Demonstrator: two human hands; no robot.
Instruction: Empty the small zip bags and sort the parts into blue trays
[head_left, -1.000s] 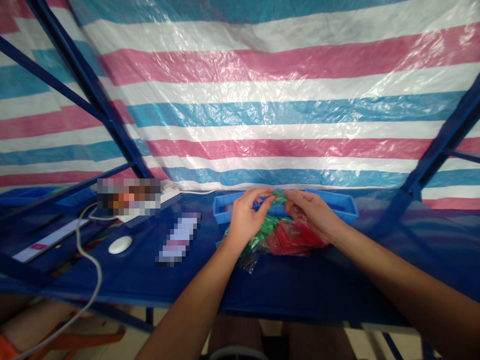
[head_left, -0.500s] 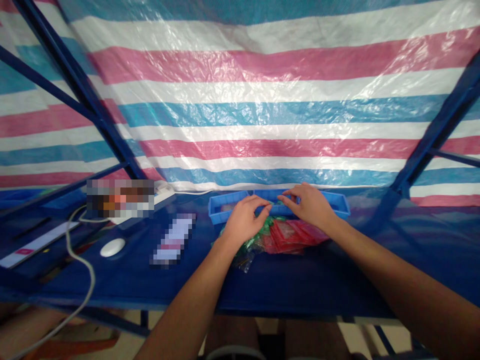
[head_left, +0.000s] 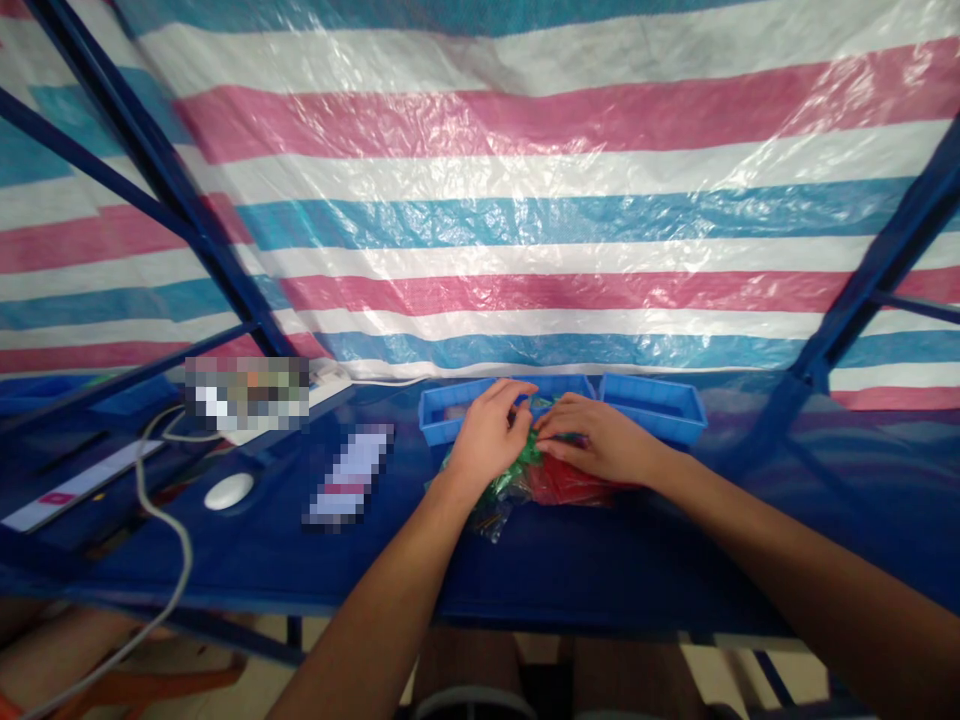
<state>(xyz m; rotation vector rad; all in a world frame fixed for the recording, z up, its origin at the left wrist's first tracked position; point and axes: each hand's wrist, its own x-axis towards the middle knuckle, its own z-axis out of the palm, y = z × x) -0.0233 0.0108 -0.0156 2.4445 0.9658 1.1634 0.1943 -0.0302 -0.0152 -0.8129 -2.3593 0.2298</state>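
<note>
Small plastic bags lie in a loose pile in front of me. Green bags (head_left: 519, 466) are on the left of it, red bags (head_left: 564, 484) on the right, and clear ones (head_left: 491, 524) toward the near edge. My left hand (head_left: 491, 435) hovers at the green side with fingers curled toward the thumb; what is between them is too small to make out. Over the red bags, my right hand (head_left: 600, 438) has its fingertips pressed together on a bit of green bag, close to the left fingers. Behind the hands stand a blue left tray (head_left: 435, 420), a partly covered middle tray (head_left: 570, 385) and a right tray (head_left: 660, 425).
The blue table (head_left: 750, 500) ends in front of a striped plastic sheet (head_left: 525, 230). On the left lie a white mouse-like oval object (head_left: 229, 491), a blurred phone-like object (head_left: 351, 475), a white cable (head_left: 184, 550) and a long white strip (head_left: 75, 490). Blue metal posts rise at both sides.
My right hand has moved down and left from above the trays to the bag pile, its fingertips closing on green bag material. The left hand has barely shifted.
</note>
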